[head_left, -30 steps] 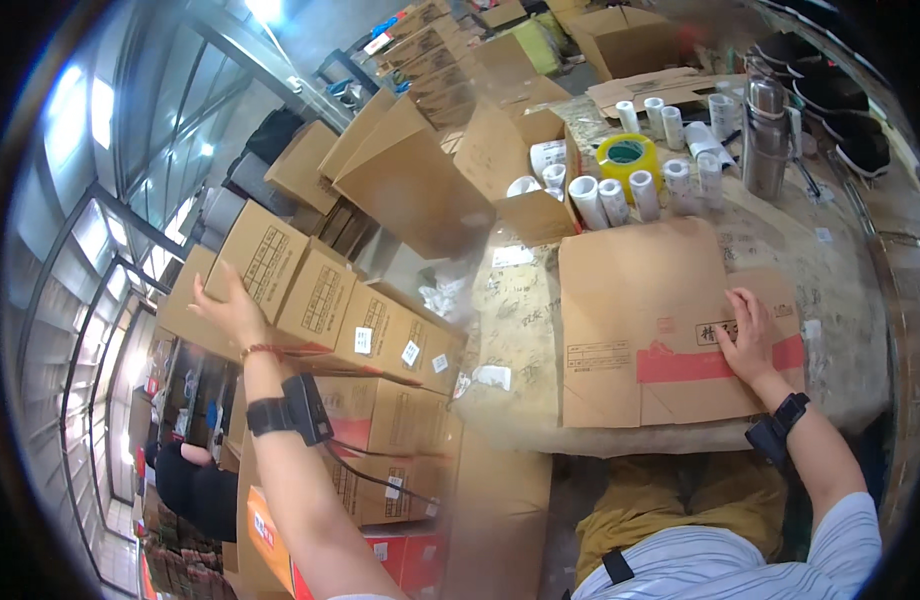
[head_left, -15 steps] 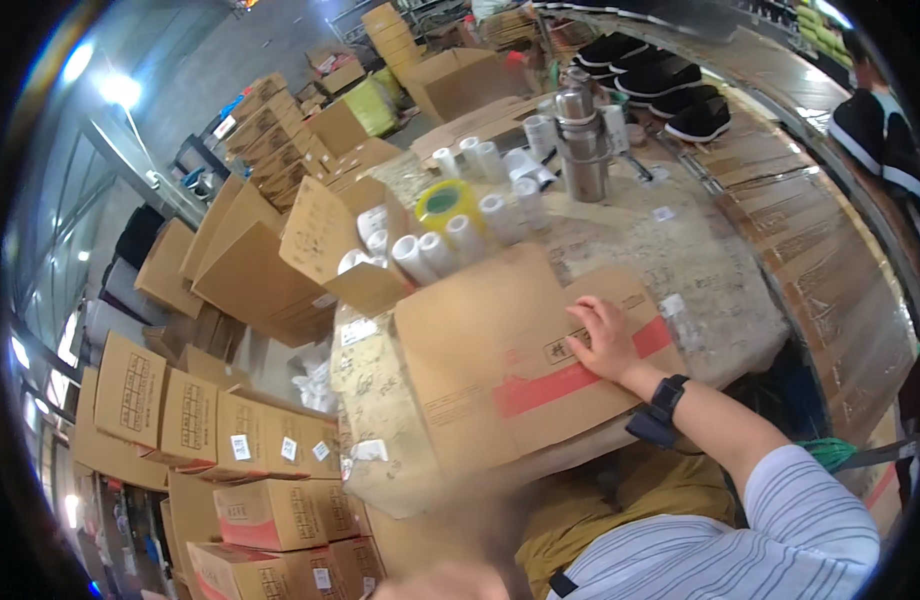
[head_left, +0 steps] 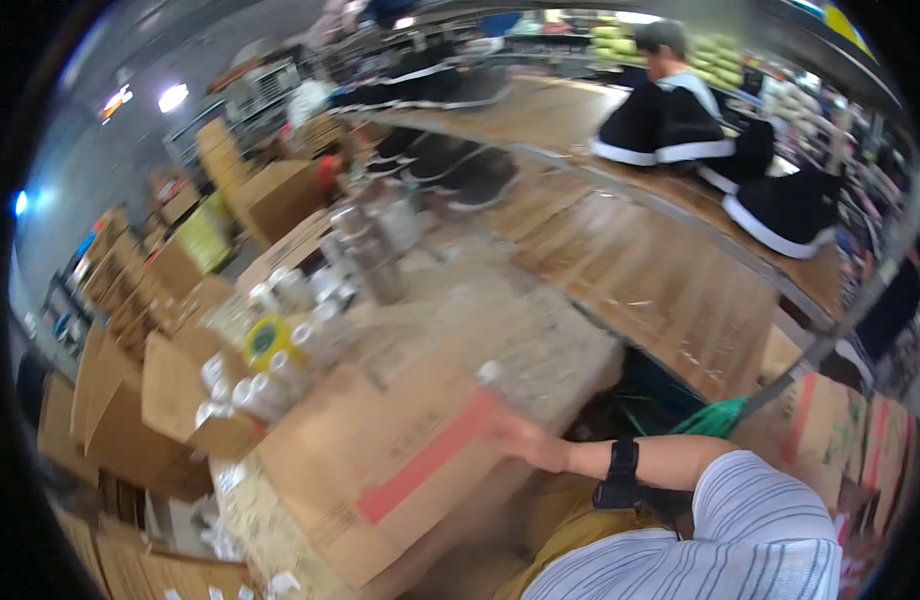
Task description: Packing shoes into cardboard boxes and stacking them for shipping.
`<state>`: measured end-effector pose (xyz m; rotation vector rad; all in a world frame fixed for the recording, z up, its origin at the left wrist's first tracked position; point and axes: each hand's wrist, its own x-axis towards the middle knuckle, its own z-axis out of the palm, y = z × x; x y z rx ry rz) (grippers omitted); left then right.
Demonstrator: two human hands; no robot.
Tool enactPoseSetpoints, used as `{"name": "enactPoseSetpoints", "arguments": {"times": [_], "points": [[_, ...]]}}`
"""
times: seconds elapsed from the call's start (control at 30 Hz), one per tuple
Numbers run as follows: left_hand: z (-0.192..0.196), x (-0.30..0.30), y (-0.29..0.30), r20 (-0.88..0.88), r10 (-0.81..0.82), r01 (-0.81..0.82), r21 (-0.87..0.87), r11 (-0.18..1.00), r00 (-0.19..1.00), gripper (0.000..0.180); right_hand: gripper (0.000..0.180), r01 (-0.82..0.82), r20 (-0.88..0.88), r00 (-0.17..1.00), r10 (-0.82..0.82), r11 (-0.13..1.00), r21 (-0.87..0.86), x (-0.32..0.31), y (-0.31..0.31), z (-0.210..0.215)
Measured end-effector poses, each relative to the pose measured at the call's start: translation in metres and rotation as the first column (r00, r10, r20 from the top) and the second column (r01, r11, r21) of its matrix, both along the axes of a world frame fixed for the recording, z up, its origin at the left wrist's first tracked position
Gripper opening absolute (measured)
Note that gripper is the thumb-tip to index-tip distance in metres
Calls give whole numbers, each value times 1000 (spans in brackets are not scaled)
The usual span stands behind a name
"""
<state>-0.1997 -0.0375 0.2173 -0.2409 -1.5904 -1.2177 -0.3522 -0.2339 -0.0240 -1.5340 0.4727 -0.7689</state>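
A flattened brown cardboard carton (head_left: 380,440) with a red stripe lies at the near side of the worktable (head_left: 530,345). At the carton's right end, my right hand (head_left: 525,440) touches the striped edge. Motion smears its fingers, so their closing cannot be made out. Along the carton's near edge, a blurred shape (head_left: 420,568) looks like part of my left arm or hand; no fingers show there. Beyond the carton stand several white rolls (head_left: 265,395), a yellow tape roll (head_left: 268,342) and a steel flask (head_left: 368,255).
Open cardboard boxes (head_left: 140,430) crowd the left side. Black shoes (head_left: 460,170) sit past the flask. On the right runs a plastic-covered brown surface (head_left: 640,270), with larger black shoes (head_left: 770,200) on a ledge behind it. A person (head_left: 670,65) is farther back.
The view has swung to the right, so the table and boxes sit farther left. My right hand has shifted from the carton's top to its right edge. My left side stays blurred.
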Motion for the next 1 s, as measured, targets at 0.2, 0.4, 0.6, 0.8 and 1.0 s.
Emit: {"name": "enactPoseSetpoints", "arguments": {"times": [0.2,0.4,0.6,0.8,1.0], "points": [[-21,-30,-18,-155,-67,106,258,960,986,37,32,-33,-108,993,57,977,213,-98,46,4],[-10,-54,-62,-70,-465,469,224,855,882,9,33,194,-251,963,-100,903,384,-182,100,-42],[-28,-87,-64,-87,-577,581,220,784,812,7,36,369,-592,805,-44,818,441,-278,144,-67],[-26,-110,-80,-30,-756,732,277,623,654,7,32,763,-771,591,-237,474,439,-385,191,-98],[-28,-142,-95,44,-803,760,295,579,595,19,48,602,-793,589,155,571,559,-393,230,-132]]}}
